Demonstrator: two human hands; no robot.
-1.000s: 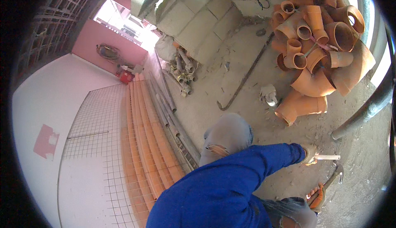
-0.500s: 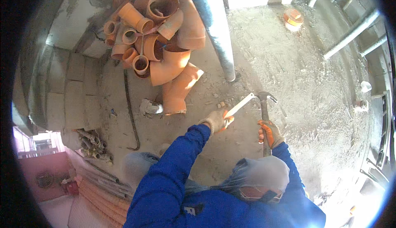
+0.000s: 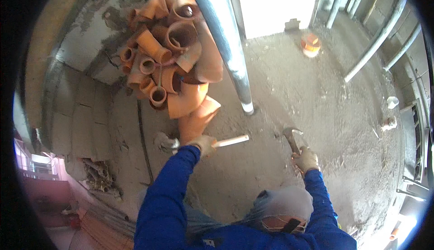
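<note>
Hammer (image 3: 292,142) in right hand (image 3: 307,159), pale bar (image 3: 232,140) in left hand (image 3: 205,145) near hollow orange pipe fittings (image 3: 192,99).

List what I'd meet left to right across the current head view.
Pink wall → pile of small pipe pieces → dark bar on the floor → left hand → pale flat bar in its grip → right hand holding a hammer → small white object.

Blown-out white opening (image 3: 276,5) above, glare on grey pole (image 3: 221,33), dark bowed edges
</note>
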